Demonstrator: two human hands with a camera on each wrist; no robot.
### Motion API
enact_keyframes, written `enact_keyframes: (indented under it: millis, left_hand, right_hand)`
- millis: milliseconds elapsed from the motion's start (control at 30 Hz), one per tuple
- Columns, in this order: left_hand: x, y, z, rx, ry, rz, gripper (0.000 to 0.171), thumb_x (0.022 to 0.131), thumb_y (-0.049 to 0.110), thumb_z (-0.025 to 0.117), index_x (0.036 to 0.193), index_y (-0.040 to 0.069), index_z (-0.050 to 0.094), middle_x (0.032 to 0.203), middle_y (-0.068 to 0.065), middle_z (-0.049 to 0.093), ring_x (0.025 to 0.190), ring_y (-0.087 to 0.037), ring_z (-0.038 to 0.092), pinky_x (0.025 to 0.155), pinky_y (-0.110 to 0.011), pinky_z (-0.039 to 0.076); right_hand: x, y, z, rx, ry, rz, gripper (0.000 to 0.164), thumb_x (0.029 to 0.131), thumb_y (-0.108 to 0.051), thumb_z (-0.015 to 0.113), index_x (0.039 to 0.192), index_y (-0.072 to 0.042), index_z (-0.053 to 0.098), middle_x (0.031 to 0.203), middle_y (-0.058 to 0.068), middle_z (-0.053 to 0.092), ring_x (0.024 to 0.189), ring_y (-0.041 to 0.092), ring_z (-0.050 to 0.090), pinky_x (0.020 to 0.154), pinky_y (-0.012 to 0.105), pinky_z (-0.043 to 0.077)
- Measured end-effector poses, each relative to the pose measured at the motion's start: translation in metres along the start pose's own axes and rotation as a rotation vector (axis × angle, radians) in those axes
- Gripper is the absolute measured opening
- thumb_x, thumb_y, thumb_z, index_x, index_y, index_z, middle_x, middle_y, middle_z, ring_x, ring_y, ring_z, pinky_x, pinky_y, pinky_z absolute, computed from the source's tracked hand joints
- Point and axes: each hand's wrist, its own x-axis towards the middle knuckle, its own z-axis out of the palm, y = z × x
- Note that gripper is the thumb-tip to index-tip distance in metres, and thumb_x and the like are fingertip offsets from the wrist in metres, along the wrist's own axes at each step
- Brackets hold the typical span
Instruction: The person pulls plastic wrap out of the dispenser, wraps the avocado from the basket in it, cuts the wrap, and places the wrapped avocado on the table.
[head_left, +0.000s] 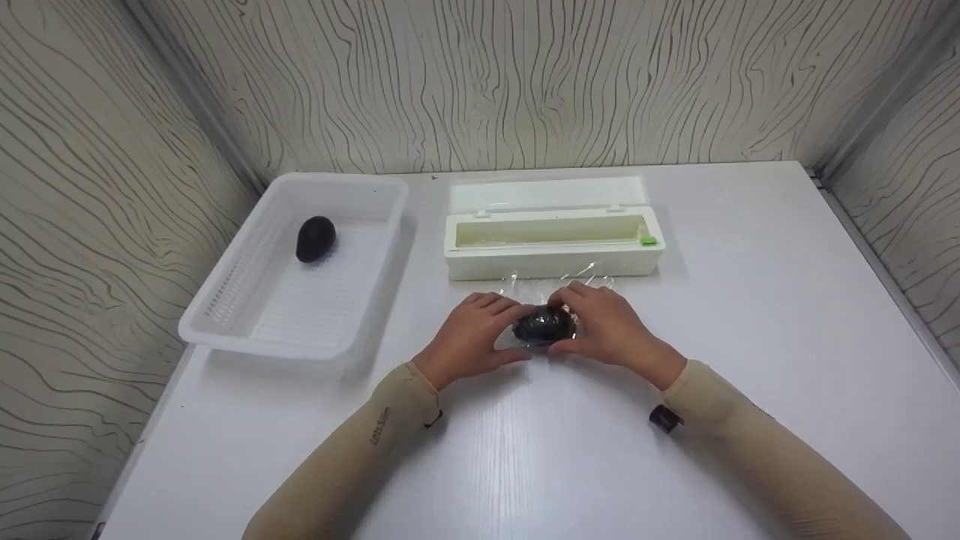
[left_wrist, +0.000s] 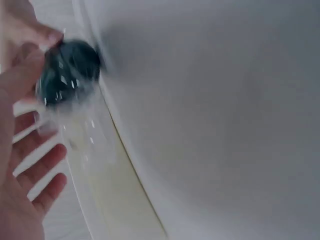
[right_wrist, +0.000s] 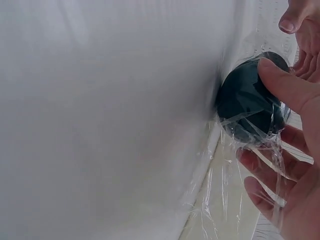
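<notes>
A dark green avocado lies wrapped in clear, creased cling film near the middle of the white table. My right hand holds it at its right end; in the right wrist view the thumb lies across the top and the other fingers curl beneath. On the other side, my left hand has its fingers loosely extended, index fingertip right at the avocado and thumb apart from it. Loose film trails from the avocado toward the long white cling film box, which stands just behind with its lid up.
On the left stands a white plastic basket with a second avocado inside it. A green slider sits at the box's right end. Wood-patterned panels close in the table at the back and sides.
</notes>
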Motion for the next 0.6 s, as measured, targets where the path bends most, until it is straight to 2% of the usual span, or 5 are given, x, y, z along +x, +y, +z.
enact_keyframes:
  millis: [167,267,400,600]
  left_hand:
    - [0.011,0.008,0.006,0.024,-0.031,-0.038,0.054,0.089,0.04,0.082,0.136,0.019,0.064,0.12,0.002,0.072,0.112,-0.017,0.066,0.103,-0.035,0.051]
    - [0.015,0.006,0.006,-0.014,-0.044,-0.052,0.048,0.091,0.032,0.081,0.133,0.016,0.066,0.117,0.0,0.072,0.11,-0.018,0.067,0.101,-0.035,0.052]
    - [0.017,0.002,0.002,-0.076,-0.073,-0.077,0.041,0.094,0.03,0.077,0.131,0.014,0.067,0.118,-0.002,0.074,0.11,-0.02,0.068,0.101,-0.036,0.053]
    - [0.02,-0.002,0.003,-0.092,-0.099,-0.1,0.054,0.093,0.035,0.079,0.139,0.017,0.058,0.124,-0.003,0.074,0.113,-0.023,0.069,0.105,-0.041,0.052]
  right_hand:
    - [0.0,0.002,-0.002,0.038,-0.012,0.008,0.067,0.071,-0.038,0.095,0.124,-0.015,0.063,0.11,0.003,0.07,0.096,0.029,0.069,0.084,0.049,0.055]
    - [-0.001,0.004,-0.004,0.061,-0.016,0.002,0.066,0.071,-0.033,0.096,0.125,-0.013,0.063,0.113,0.004,0.073,0.1,0.028,0.071,0.087,0.05,0.055]
    - [0.0,0.008,-0.008,0.098,-0.031,-0.025,0.057,0.076,-0.029,0.093,0.122,-0.011,0.066,0.114,0.006,0.075,0.103,0.029,0.071,0.089,0.05,0.056]
    - [0.004,0.014,-0.013,0.189,-0.126,0.02,0.048,0.089,-0.03,0.082,0.127,-0.007,0.063,0.117,0.011,0.075,0.11,0.032,0.071,0.095,0.053,0.054]
